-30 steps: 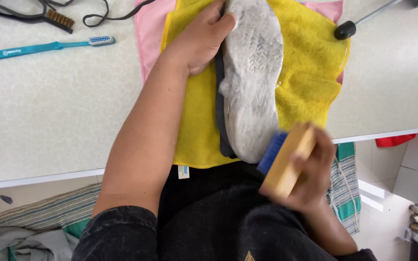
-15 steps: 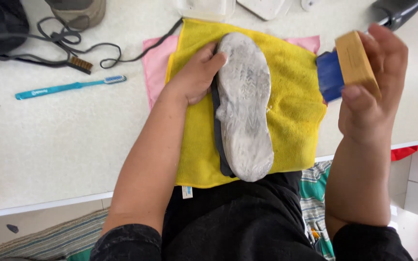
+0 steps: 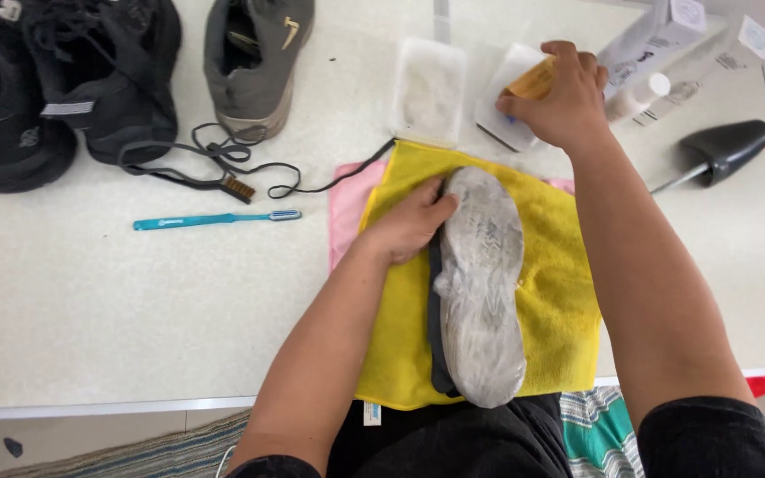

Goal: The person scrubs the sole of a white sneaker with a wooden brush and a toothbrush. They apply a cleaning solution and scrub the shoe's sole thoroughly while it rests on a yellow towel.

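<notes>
A dark shoe [image 3: 482, 283] lies sole up on a yellow cloth [image 3: 560, 292], its grey sole dirty. My left hand [image 3: 409, 221] presses against the shoe's left side near the toe and steadies it. My right hand [image 3: 560, 97] is stretched to the far side of the table, closed around a wooden-backed brush [image 3: 531, 81]. It holds the brush down over a clear plastic tray [image 3: 506, 115]. A pink cloth [image 3: 345, 208] pokes out from under the yellow one.
A second clear tray [image 3: 428, 88] stands left of the first. A grey shoe [image 3: 254, 57] and black shoes [image 3: 64, 80] sit at the back left with loose laces [image 3: 214, 159]. A blue toothbrush [image 3: 214, 219], a small wire brush [image 3: 239, 188], bottles [image 3: 639, 93] and a black shoe tree [image 3: 723, 149] lie around.
My right hand has carried the brush from below the table's front edge up and across to the far tray. My left hand has stayed on the shoe. The view has tilted towards the far side.
</notes>
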